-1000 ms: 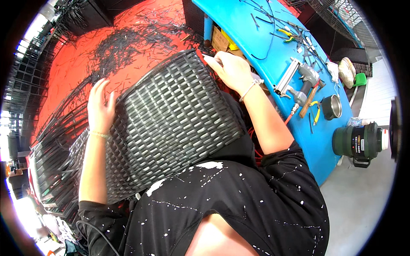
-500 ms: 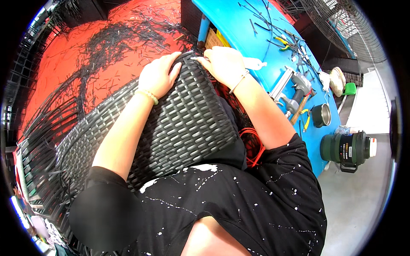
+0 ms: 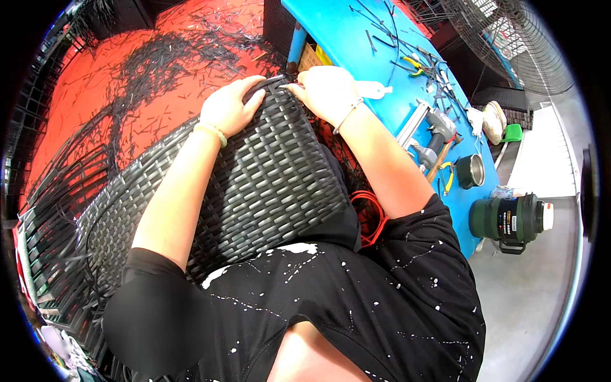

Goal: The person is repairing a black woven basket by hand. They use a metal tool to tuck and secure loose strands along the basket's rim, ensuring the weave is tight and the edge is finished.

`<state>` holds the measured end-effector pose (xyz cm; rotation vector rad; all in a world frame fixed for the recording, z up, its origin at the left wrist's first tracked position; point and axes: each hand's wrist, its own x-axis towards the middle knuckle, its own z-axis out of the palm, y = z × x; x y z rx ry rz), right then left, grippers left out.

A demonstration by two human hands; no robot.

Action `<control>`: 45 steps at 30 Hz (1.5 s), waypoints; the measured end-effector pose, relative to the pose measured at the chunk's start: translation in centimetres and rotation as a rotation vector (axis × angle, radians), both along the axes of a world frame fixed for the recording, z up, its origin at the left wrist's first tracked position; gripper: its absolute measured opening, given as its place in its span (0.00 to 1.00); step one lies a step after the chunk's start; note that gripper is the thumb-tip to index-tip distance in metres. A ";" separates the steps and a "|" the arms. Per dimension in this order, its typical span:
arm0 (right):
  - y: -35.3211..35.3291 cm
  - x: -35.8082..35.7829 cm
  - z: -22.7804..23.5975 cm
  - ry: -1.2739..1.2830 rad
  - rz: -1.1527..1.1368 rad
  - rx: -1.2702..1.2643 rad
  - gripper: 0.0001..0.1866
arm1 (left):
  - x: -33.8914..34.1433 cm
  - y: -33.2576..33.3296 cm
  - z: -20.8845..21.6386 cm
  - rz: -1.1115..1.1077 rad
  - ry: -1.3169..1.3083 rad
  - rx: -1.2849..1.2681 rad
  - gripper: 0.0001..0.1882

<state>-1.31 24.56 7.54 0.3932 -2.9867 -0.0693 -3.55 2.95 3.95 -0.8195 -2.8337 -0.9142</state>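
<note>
A black woven rattan piece point(image 3: 267, 165) lies tilted across my lap, its far narrow corner pointing away from me. My left hand point(image 3: 228, 107) grips its far left edge, fingers over the rim and thumb on the weave. At the right side of that corner is my right hand point(image 3: 328, 92), fingers curled in and thumb tip against the edge. Whatever those fingers pinch is hidden behind the hand. Loose black rattan strands point(image 3: 70, 184) spread out at the left of the piece.
Right of me stands a blue table point(image 3: 347, 41) with a nail gun point(image 3: 439, 130), yellow-handled pliers point(image 3: 412, 65), a hammer, a metal cup point(image 3: 471, 172) and cut strips. A green jug point(image 3: 509, 223) stands beyond its edge. Black scraps point(image 3: 172, 63) litter the red floor covering. A wire-caged fan point(image 3: 522, 44) is at far right.
The view has shifted slightly, so the table and its tools sit a little further left. Both hands stay at the same corner of the woven piece; the right thumb has moved slightly.
</note>
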 end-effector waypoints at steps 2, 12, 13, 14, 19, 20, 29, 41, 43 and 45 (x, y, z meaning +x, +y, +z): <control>-0.3 -0.1 0.1 0.013 0.019 0.017 0.22 | -0.4 -0.2 -0.5 0.007 -0.014 0.022 0.20; -0.2 1.3 -2.4 -0.038 -0.165 -0.396 0.26 | -0.3 0.1 -0.4 0.019 -0.034 0.000 0.20; -0.3 1.6 -2.6 -0.053 -0.218 -0.473 0.26 | -0.1 0.0 -0.2 0.025 -0.047 -0.002 0.20; -0.2 1.5 -3.0 -0.089 -0.269 -0.531 0.27 | -0.1 0.2 0.2 0.023 -0.058 -0.005 0.20; -0.8 1.1 -4.0 0.068 -0.194 -0.484 0.25 | -0.2 0.1 0.2 0.029 -0.072 -0.023 0.19; -0.8 0.9 -4.0 0.119 -0.154 -0.444 0.25 | -0.3 0.1 0.2 0.030 -0.069 -0.027 0.19; 0.4 -1.4 -10.0 -0.267 -0.243 -1.608 0.25 | -0.8 0.0 -0.8 0.039 -0.035 0.006 0.18; 4.3 -1.1 -7.5 -0.060 -0.285 -0.831 0.34 | -0.6 -0.1 -1.0 0.053 -0.035 0.010 0.19; 5.4 -1.0 -6.2 0.146 -0.235 -0.788 0.30 | -0.5 0.2 -1.0 0.071 -0.025 -0.006 0.18; 4.6 -0.7 -4.0 0.231 -0.015 -0.867 0.23 | -0.4 0.2 -1.0 0.080 -0.035 -0.021 0.17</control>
